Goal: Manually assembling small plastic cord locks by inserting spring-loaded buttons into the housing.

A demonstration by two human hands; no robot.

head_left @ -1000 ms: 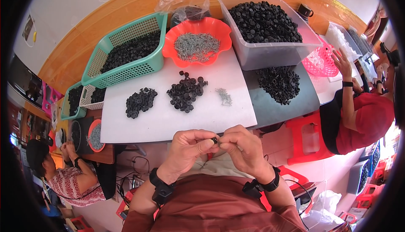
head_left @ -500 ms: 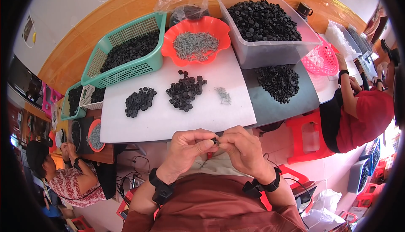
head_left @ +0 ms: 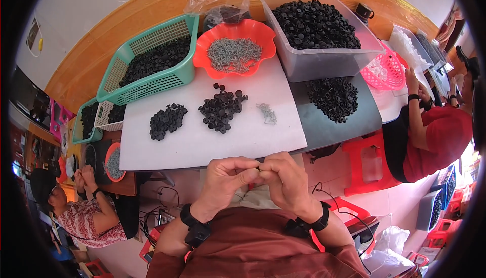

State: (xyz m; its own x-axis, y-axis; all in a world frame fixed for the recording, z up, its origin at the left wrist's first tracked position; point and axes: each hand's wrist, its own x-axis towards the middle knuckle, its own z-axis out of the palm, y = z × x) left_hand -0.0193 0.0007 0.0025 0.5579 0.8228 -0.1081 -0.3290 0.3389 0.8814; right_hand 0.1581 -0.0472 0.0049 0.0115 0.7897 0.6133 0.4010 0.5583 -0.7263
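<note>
Just off the front edge of the table, my left hand [head_left: 229, 179] and my right hand [head_left: 283, 181] meet fingertip to fingertip. The left thumb and index finger pinch a small black part [head_left: 259, 168], mostly covered by the fingers. My right fingers are closed against it; whatever they grip is hidden. Beyond the hands, a white sheet [head_left: 212, 146] carries a heap of black round caps [head_left: 167, 122], a heap of chunkier black parts [head_left: 221, 110] and a little pile of silver screws [head_left: 267, 114].
Behind stand a green basket [head_left: 147, 93], a red scalloped bowl [head_left: 202, 35] of screws and a clear bin [head_left: 329, 63] of black parts. More black parts [head_left: 333, 98] lie on the dark mat at right. Co-workers sit left [head_left: 93, 217] and right [head_left: 445, 131]; red stools stand nearby.
My fingertips have drawn closer together, covering more of the small black part. My right hand has shifted slightly left. The right co-worker's arms have moved.
</note>
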